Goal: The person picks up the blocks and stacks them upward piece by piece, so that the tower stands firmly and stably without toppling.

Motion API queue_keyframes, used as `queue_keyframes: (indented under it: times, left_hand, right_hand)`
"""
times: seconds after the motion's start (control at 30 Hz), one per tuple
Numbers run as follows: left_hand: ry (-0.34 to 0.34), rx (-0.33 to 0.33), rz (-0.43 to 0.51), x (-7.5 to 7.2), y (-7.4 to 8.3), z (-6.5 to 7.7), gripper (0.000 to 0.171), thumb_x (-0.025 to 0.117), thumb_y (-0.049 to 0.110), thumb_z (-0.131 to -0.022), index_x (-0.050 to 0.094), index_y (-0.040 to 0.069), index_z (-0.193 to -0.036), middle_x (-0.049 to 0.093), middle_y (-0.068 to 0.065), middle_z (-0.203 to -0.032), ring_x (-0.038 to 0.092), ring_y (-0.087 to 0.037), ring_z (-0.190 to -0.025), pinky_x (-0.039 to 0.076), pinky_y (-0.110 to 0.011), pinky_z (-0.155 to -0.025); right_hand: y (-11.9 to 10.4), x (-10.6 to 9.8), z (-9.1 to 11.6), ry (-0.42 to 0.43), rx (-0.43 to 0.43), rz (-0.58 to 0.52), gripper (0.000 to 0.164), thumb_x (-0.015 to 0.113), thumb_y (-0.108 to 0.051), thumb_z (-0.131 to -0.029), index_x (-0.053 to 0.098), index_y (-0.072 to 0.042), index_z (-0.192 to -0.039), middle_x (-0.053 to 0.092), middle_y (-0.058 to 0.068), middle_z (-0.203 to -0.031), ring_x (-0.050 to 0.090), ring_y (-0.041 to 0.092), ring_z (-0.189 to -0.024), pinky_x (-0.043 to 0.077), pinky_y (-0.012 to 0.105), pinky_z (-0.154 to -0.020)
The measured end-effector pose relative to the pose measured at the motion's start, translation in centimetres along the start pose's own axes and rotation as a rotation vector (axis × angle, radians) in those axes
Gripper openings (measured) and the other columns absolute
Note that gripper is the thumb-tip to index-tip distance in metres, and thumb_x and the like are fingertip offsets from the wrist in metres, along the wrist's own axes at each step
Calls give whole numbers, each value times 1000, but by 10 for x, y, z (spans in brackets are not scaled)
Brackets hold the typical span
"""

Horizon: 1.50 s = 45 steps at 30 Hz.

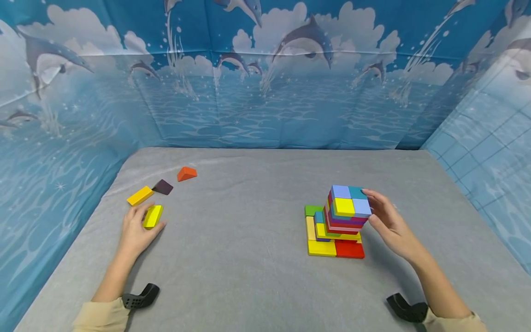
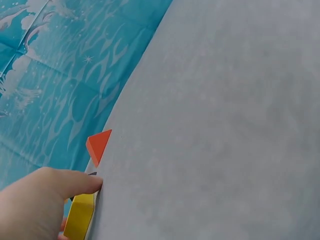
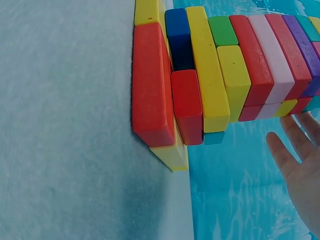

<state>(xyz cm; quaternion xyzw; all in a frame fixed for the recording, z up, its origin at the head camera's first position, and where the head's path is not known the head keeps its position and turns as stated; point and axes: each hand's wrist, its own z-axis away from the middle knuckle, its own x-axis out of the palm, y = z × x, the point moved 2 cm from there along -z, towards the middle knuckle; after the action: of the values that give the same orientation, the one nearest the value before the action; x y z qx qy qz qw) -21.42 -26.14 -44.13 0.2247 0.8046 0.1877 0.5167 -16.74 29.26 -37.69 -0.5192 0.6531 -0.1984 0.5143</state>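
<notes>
In the head view, my left hand (image 1: pixel 137 230) pinches a yellow block (image 1: pixel 152 216) between thumb and fingers at the left of the table. The left wrist view has the thumb over one end of that yellow block (image 2: pixel 80 216), with fingertips on its far side. A tower of coloured blocks (image 1: pixel 346 207) rises at the right on a wider base of yellow, green and red blocks. My right hand (image 1: pixel 392 230) is at the tower's right side near the top, fingers spread and lightly bent. In the right wrist view, fingertips of the right hand (image 3: pixel 305 170) reach the upper layers.
Beyond the left hand lie another yellow block (image 1: pixel 140 196), a dark triangular block (image 1: pixel 163 186) and an orange wedge block (image 1: pixel 187 174). A grey cloth covers the table (image 1: pixel 240 221). Blue dolphin-print curtains (image 1: pixel 257 101) hang behind and at both sides.
</notes>
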Motion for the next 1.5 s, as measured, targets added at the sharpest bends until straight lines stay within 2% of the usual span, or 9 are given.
queue_keyframes:
  times: [0.13, 0.37, 0.5, 0.7, 0.87, 1.0, 1.13, 1.27, 1.5]
  left_hand:
    - [20, -23, -25, 0, 1, 1, 47, 73, 6, -72, 53, -6, -112, 48, -24, -95, 44, -37, -87, 33, -49, -75]
    - [-5, 82, 25, 3, 2, 2, 37, 71, -2, -73, 60, -6, -108, 57, -22, -100, 54, -33, -88, 43, -38, -71]
    - [-30, 80, 61, 5, 1, 2, 39, 72, -3, -72, 61, -5, -109, 56, -20, -101, 52, -30, -89, 39, -33, -71]
    - [32, 75, 67, 3, 0, 2, 35, 75, -2, -68, 65, -4, -102, 58, -17, -93, 52, -24, -76, 37, -21, -64]
    - [48, 99, 171, 7, 12, -2, 30, 75, 0, -70, 68, -2, -100, 62, -13, -91, 52, -11, -78, 38, -11, -67]
    - [77, 179, 321, 18, 43, -11, 31, 76, -3, -69, 69, -2, -99, 64, -13, -92, 52, -6, -82, 41, -15, -70]
    - [84, 319, 404, 36, 89, -23, 33, 77, -4, -67, 70, -1, -99, 64, -13, -93, 57, -16, -82, 47, -27, -68]
    - [3, 406, 483, 55, 145, -35, 33, 76, 1, -70, 69, 0, -103, 63, -12, -96, 58, -22, -83, 48, -37, -69]
    - [-131, 546, 646, 82, 243, -45, 30, 72, 6, -77, 67, -1, -106, 60, -12, -100, 58, -20, -87, 49, -29, -75]
  right_hand:
    - [0, 0, 0, -4, 4, -2, 60, 44, 10, -88, 24, -5, -141, 29, -11, -138, 34, 3, -119, 41, 9, -84]
    - [-1, 0, 1, -2, 2, -1, 60, 44, 11, -88, 23, -4, -141, 29, -11, -138, 35, 3, -119, 41, 9, -84]
    - [-1, -1, 1, 0, -4, -7, 60, 44, 11, -87, 24, -4, -141, 30, -11, -138, 35, 4, -119, 41, 10, -84]
    - [-1, -1, 0, 5, -33, -30, 60, 44, 13, -86, 25, -2, -140, 31, -6, -138, 36, 6, -120, 42, 11, -84]
    - [-1, -1, -2, -5, -28, -42, 59, 44, 13, -87, 25, -2, -141, 30, -5, -139, 35, 7, -120, 42, 11, -84]
    - [-1, -1, -2, -7, -15, -34, 59, 44, 11, -87, 25, -3, -141, 30, -7, -139, 35, 6, -120, 42, 11, -84]
    - [-1, -1, -2, -8, -5, -22, 59, 44, 11, -88, 24, -4, -141, 30, -8, -139, 34, 4, -121, 41, 10, -84]
    - [0, -1, -1, -9, -2, -15, 58, 44, 10, -88, 24, -4, -141, 29, -9, -139, 34, 4, -120, 41, 10, -84]
    - [0, -1, 0, -7, -13, -16, 58, 45, 9, -89, 24, -3, -141, 29, -9, -139, 34, 4, -121, 40, 10, -86]
